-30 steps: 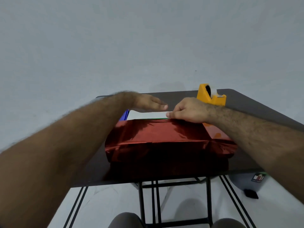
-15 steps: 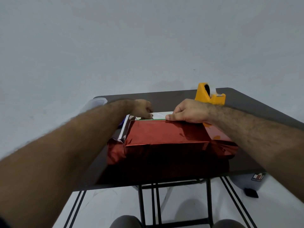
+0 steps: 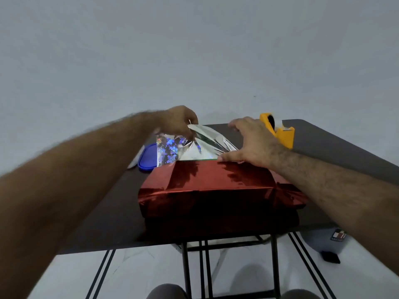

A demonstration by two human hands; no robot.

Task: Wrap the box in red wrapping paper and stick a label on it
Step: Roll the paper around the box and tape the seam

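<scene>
Box (image 3: 218,188), on the bench (image 3: 336,152) and mostly covered in red paper (image 3: 216,178), is pressed at its far top edge by the spread right hand (image 3: 251,143), while the silver-backed far flap (image 3: 194,145) is pinched by the left-hand fingers (image 3: 190,128); folding toward the right hand seems next.

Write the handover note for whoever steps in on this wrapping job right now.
Hands: the left hand pinches the far flap of the wrapping paper, lifted silver side up. The right hand has fingers spread, thumb pressing the paper at the box top's far edge.
Things: box sits mid-table, red paper over its top and near side. Yellow tape dispenser stands far right on the table.
Done: paper laid over the top.
Left: fold flap down, tape it, close the ends, stick the label; no label in view.
</scene>
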